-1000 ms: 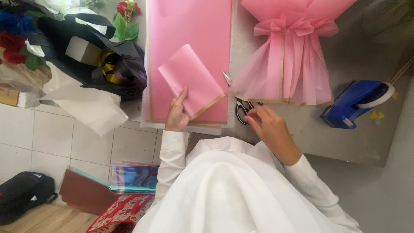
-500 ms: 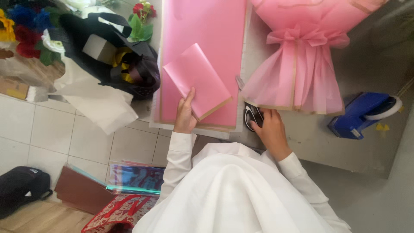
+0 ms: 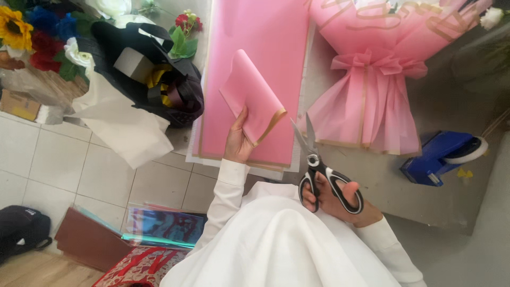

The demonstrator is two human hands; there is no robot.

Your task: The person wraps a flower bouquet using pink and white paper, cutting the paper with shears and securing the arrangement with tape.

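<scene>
Left hand (image 3: 237, 144) grips folded pink paper (image 3: 252, 96); right hand (image 3: 340, 201) grips scissors (image 3: 319, 167), blades parted.

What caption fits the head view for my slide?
Left hand holds a folded pink sheet over the pink paper; right hand holds open scissors beside a wrapped bouquet.
</scene>
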